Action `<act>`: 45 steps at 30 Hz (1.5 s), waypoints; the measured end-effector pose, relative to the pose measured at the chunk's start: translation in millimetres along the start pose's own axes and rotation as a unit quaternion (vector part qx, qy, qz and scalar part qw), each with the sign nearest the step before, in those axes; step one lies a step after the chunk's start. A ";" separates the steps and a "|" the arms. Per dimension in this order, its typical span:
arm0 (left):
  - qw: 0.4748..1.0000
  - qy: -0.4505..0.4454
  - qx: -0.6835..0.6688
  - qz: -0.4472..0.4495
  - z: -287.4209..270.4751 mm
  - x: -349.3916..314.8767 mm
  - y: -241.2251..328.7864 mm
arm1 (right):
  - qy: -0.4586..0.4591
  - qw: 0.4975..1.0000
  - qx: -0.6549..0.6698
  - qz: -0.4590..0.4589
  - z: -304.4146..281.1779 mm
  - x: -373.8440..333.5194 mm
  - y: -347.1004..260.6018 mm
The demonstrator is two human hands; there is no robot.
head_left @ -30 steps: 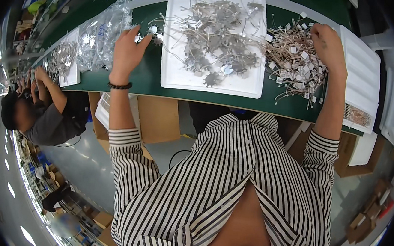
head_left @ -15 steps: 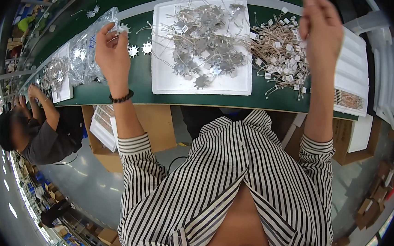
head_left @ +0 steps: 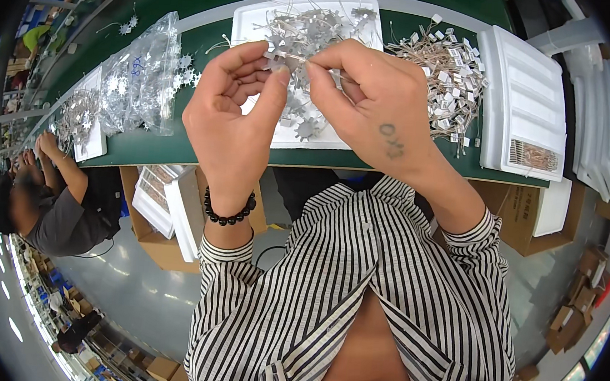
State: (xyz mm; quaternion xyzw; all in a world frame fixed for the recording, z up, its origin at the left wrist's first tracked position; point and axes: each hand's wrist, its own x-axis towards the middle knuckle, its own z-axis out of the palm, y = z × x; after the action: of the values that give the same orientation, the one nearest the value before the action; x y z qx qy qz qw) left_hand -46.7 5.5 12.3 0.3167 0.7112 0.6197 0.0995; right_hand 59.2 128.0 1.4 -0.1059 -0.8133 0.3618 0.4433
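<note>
Holding small grey metal piece (head_left: 276, 62), thin pale wire (head_left: 296, 57)

Factory — workbench (head_left: 144, 145), heaped parts (head_left: 452, 95)

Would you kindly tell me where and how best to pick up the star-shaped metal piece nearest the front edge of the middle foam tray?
I would pinch the star-shaped metal piece by its near points, coming from the front: it looks thin and flat, with the pile crowding behind it.
</note>
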 end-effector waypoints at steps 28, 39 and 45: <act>0.996 -0.045 -0.072 -0.008 5.2 -3.4 -8.9 | -0.126 0.945 0.189 0.237 -18.3 -3.7 -7.8; 0.991 -0.101 -0.089 0.025 -2.3 -6.3 -12.2 | -0.118 0.947 0.160 0.252 -11.8 -5.6 -6.8; 0.984 -0.102 -0.141 -0.027 -1.8 -3.8 -8.0 | -0.140 0.902 0.267 0.310 -15.3 -3.3 -7.6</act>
State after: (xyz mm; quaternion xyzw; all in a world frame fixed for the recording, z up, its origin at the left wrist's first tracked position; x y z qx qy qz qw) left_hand -47.3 1.6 4.2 0.3413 0.6108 0.6757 0.2318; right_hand 74.4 128.5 9.7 -0.1786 -0.6662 0.6951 0.2026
